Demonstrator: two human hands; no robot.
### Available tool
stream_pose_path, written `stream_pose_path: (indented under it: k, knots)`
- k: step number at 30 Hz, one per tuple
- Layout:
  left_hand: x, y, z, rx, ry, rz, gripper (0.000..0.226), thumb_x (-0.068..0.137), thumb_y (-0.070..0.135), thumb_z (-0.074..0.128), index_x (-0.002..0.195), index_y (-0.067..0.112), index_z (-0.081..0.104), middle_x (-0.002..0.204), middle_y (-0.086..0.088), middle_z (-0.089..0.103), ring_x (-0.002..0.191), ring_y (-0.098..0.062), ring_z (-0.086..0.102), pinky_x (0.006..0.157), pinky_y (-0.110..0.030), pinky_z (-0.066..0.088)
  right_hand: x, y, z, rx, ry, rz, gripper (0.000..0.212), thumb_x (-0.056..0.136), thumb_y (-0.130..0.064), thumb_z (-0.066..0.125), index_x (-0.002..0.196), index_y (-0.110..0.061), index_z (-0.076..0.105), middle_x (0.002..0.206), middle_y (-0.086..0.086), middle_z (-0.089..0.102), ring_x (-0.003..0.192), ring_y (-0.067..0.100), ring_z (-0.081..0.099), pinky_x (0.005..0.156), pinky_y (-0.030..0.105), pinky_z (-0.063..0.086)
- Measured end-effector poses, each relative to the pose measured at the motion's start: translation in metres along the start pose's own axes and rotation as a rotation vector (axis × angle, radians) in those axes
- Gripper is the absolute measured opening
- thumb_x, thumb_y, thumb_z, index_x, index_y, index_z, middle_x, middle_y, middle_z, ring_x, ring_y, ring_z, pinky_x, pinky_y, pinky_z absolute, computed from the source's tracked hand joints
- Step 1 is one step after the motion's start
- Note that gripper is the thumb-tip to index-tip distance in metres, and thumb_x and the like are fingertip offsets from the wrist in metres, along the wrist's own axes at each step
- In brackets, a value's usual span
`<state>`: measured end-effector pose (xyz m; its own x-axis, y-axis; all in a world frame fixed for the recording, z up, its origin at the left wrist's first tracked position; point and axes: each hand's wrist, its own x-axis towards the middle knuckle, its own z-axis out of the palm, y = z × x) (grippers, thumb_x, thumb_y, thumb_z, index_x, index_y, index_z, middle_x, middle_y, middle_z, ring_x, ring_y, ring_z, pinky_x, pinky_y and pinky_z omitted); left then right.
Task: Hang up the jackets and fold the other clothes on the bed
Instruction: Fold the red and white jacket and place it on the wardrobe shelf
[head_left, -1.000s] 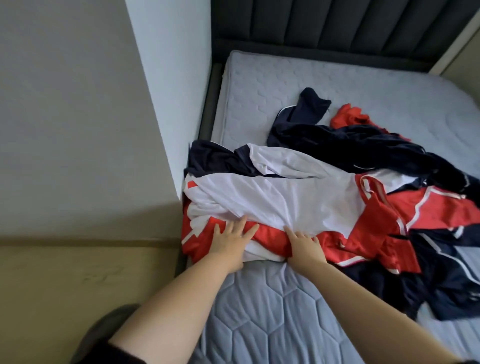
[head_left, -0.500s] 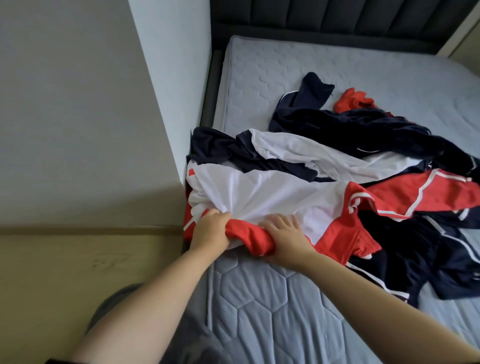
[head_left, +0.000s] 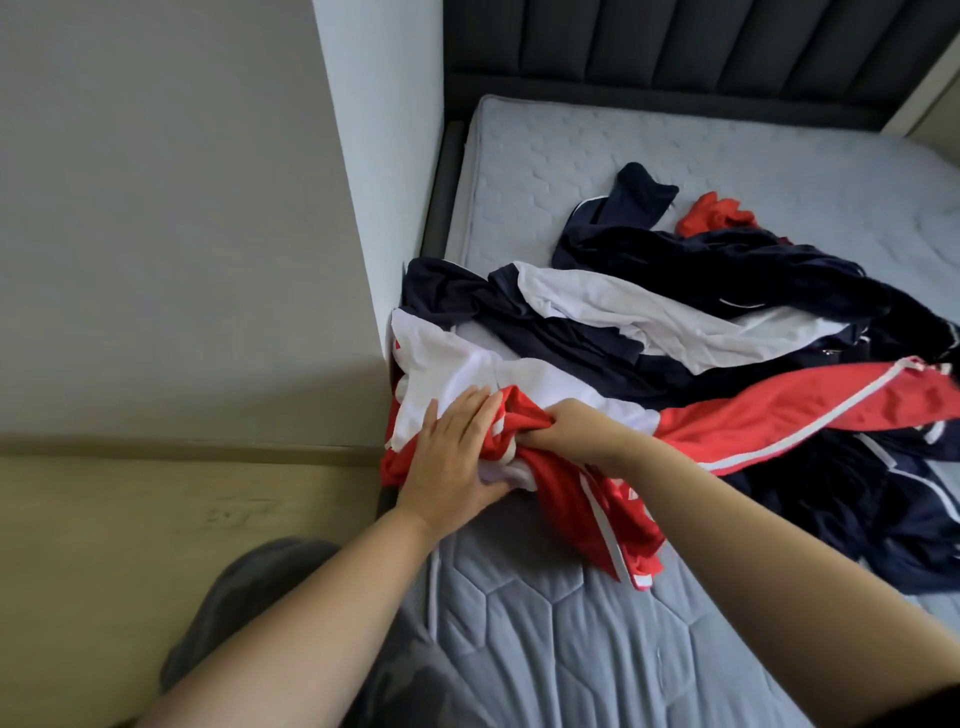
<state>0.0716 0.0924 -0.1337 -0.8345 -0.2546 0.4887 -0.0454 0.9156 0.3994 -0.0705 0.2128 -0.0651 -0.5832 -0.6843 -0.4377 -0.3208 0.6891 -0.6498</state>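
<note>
Our right hand (head_left: 563, 428) has its grip closed on a bunched fold of the red-and-white jacket (head_left: 524, 415) at the near left edge of the bed (head_left: 545, 639), while our left hand (head_left: 452, 457) lies flat and open on it, beside navy clothes (head_left: 727, 270) heaped behind.

Soft, even daylight, moderately bright, no glare. Wall (head_left: 156, 208) at left goes dimmer toward the floor, with a diffuse shadow at the corner by the bed (head_left: 571, 649) edge. Wide-angle bend: wall edge and headboard (head_left: 675, 52) lean near the frame edges. Forearms and grey blob at bottom left are soft; red sleeve (head_left: 831, 410) at right edge slightly smeared
</note>
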Motion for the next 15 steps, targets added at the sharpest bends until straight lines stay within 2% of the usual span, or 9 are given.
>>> stream_pose_path:
  k: [2, 4, 6, 8, 9, 11, 13, 15]
  knots:
    - [0.003, 0.002, -0.004, -0.035, 0.007, -0.019, 0.084, 0.071, 0.051, 0.069, 0.141, 0.016, 0.037, 0.119, -0.001, 0.055, 0.115, -0.016, 0.048, 0.108, -0.04, 0.031, -0.002, 0.001, -0.002, 0.104, -0.032, 0.008, 0.025, 0.076, -0.043, 0.072, 0.083, -0.02, 0.073, 0.073, -0.005, 0.073, 0.068, 0.006, 0.068, 0.061, 0.018, 0.052]
    - [0.004, 0.001, -0.008, -0.077, -0.024, -0.092, 0.069, 0.067, 0.035, 0.079, 0.128, 0.013, 0.055, 0.098, -0.003, 0.063, 0.093, -0.021, 0.058, 0.087, -0.035, 0.047, -0.006, 0.006, -0.003, 0.31, -0.059, 0.032, 0.024, 0.078, -0.037, 0.074, 0.088, -0.016, 0.074, 0.086, 0.008, 0.074, 0.077, 0.017, 0.07, 0.077, 0.03, 0.058]
    - [0.003, 0.001, -0.009, -0.078, -0.053, -0.154, 0.04, 0.07, 0.027, 0.079, 0.105, 0.013, 0.066, 0.083, -0.003, 0.067, 0.077, -0.024, 0.064, 0.066, -0.027, 0.045, -0.01, 0.012, -0.002, 0.468, -0.042, 0.036, 0.024, 0.083, -0.031, 0.071, 0.093, -0.01, 0.073, 0.097, 0.022, 0.07, 0.081, 0.023, 0.065, 0.084, 0.037, 0.053]
    - [0.0, 0.002, -0.006, -0.084, -0.034, -0.289, 0.016, 0.076, 0.023, 0.073, 0.087, 0.014, 0.065, 0.073, -0.003, 0.066, 0.066, -0.022, 0.061, 0.058, -0.023, 0.036, -0.011, 0.019, -0.002, 0.592, 0.009, 0.043, 0.026, 0.09, -0.029, 0.063, 0.095, -0.005, 0.069, 0.092, 0.025, 0.069, 0.078, 0.02, 0.064, 0.075, 0.03, 0.052]
    - [-0.001, 0.002, -0.005, -0.112, -0.009, -0.399, 0.011, 0.08, 0.023, 0.069, 0.082, 0.014, 0.063, 0.07, -0.004, 0.065, 0.063, -0.021, 0.057, 0.057, -0.024, 0.033, -0.011, 0.023, -0.003, 0.675, 0.024, 0.056, 0.024, 0.094, -0.027, 0.057, 0.094, -0.006, 0.067, 0.085, 0.019, 0.07, 0.075, 0.017, 0.064, 0.071, 0.025, 0.052]
    - [0.0, -0.002, -0.006, -0.187, 0.037, -0.639, 0.017, 0.083, 0.025, 0.063, 0.07, 0.017, 0.055, 0.064, -0.004, 0.059, 0.061, -0.023, 0.052, 0.056, -0.027, 0.032, -0.011, 0.03, -0.009, 0.699, 0.084, 0.058, 0.021, 0.098, -0.019, 0.05, 0.094, -0.008, 0.067, 0.077, 0.005, 0.071, 0.072, 0.015, 0.062, 0.063, 0.019, 0.048]
    - [0.003, -0.011, -0.008, -0.24, 0.046, -0.801, 0.025, 0.083, 0.024, 0.061, 0.063, 0.019, 0.048, 0.06, -0.002, 0.053, 0.063, -0.029, 0.053, 0.056, -0.03, 0.034, -0.013, 0.04, -0.017, 0.636, 0.111, 0.035, 0.025, 0.093, -0.001, 0.045, 0.101, 0.0, 0.068, 0.077, 0.005, 0.07, 0.07, 0.017, 0.058, 0.058, 0.02, 0.043]
    - [0.004, -0.018, -0.009, -0.278, 0.06, -0.89, 0.028, 0.082, 0.023, 0.062, 0.06, 0.016, 0.046, 0.058, -0.002, 0.052, 0.064, -0.031, 0.054, 0.055, -0.031, 0.033, -0.015, 0.05, -0.021, 0.659, -0.015, -0.026, 0.031, 0.086, 0.003, 0.043, 0.103, 0.002, 0.069, 0.084, 0.009, 0.067, 0.073, 0.018, 0.057, 0.065, 0.024, 0.043]
